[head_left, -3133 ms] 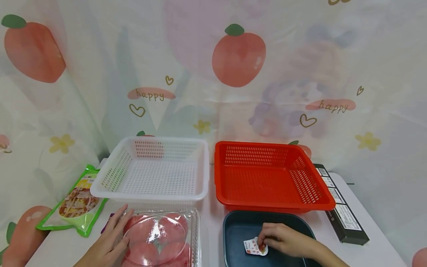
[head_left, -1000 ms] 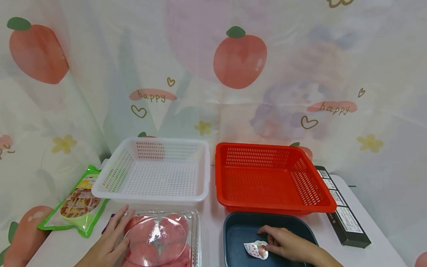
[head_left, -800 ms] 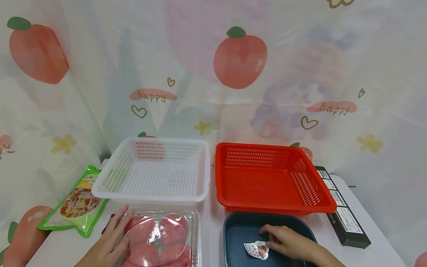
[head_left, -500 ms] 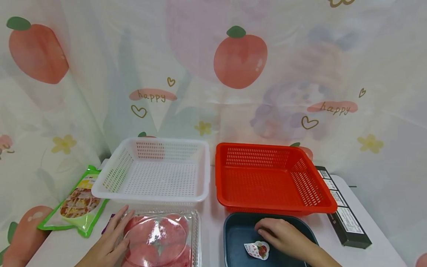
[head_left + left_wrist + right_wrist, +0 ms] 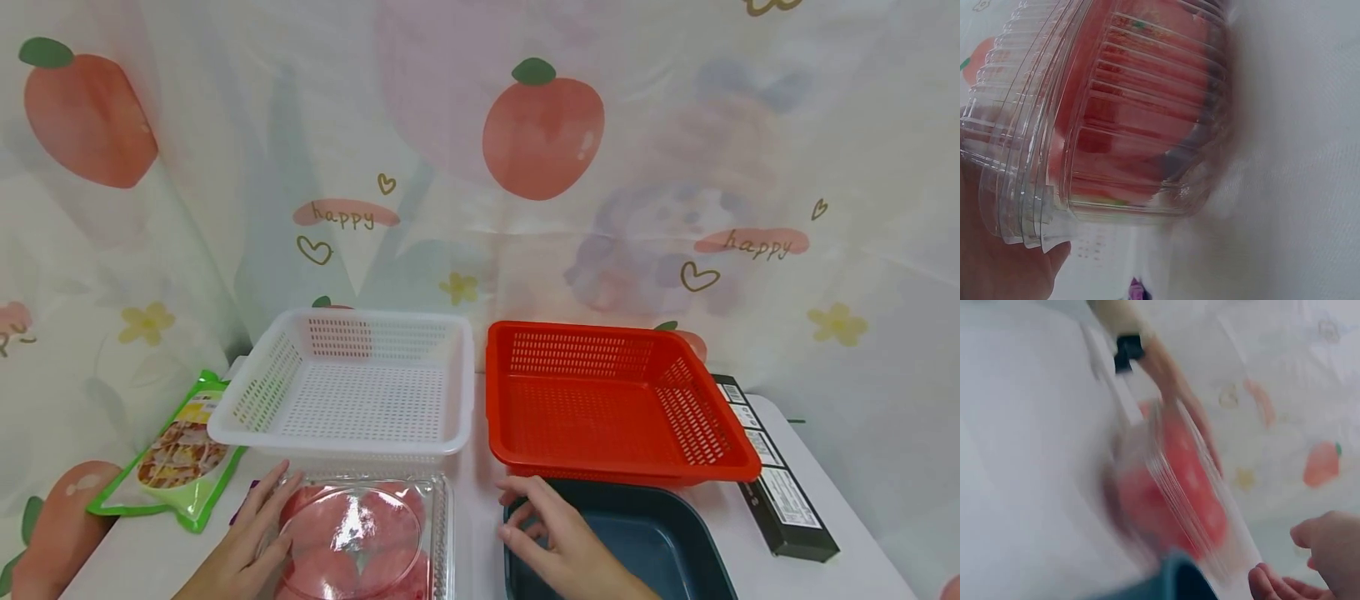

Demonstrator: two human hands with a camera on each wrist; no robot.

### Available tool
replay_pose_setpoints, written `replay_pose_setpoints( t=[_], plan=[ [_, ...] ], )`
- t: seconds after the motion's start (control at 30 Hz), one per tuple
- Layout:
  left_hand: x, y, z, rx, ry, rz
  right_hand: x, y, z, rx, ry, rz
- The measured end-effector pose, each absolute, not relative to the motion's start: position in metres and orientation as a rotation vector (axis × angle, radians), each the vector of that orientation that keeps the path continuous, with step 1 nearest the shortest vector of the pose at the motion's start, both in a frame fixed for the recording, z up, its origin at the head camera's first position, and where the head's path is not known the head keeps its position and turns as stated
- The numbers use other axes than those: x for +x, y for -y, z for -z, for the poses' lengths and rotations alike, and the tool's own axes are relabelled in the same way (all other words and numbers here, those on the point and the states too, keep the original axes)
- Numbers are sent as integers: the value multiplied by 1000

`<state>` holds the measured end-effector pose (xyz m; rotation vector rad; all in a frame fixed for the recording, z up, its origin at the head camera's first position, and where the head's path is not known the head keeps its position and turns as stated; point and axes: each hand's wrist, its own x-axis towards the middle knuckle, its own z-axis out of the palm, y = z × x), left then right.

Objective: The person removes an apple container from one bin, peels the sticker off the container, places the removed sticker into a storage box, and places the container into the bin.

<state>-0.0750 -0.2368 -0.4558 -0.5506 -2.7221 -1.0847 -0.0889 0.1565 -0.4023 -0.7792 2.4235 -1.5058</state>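
My left hand (image 5: 243, 542) rests along the left side of a clear plastic clamshell box (image 5: 442, 533) with large red round contents, fingers extended over its lid. In the left wrist view the same clamshell box (image 5: 1129, 112) is close up, with that hand (image 5: 1004, 262) at its rim. My right hand (image 5: 558, 537) is over the left edge of a dark blue tray (image 5: 652, 542), fingers loosely bent and nothing visible between them. Fingers and thumb of the right hand (image 5: 1322, 562) also look bare in the right wrist view. The small white label seen earlier in the tray is out of sight.
Behind stand a white perforated basket (image 5: 367, 400) and a red perforated basket (image 5: 573, 417). A green food bag (image 5: 176, 458) lies at the left of the white table (image 5: 847, 517). A long black box (image 5: 787, 492) lies at the right.
My right hand has let go of the white label with a red picture and moved left towards the clamshell box. The label is now hidden. My left hand has stayed put.
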Motion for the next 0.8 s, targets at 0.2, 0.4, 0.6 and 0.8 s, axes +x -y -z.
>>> replay_pose_setpoints(
  t=[0.2, 0.4, 0.6, 0.8],
  plan=[
    [-73, 237, 458, -483, 2739, 1089, -81, -125, 409, -668, -2185, 1447],
    [-73, 239, 461, -430, 2726, 1089, -80, -107, 414, -594, -2106, 1330],
    [-75, 239, 464, -435, 2641, 1215, -79, -97, 419, -496, -1992, 1474],
    [-74, 240, 467, -252, 2699, 1459, -76, -86, 433, -396, -1970, 1583]
  ],
)
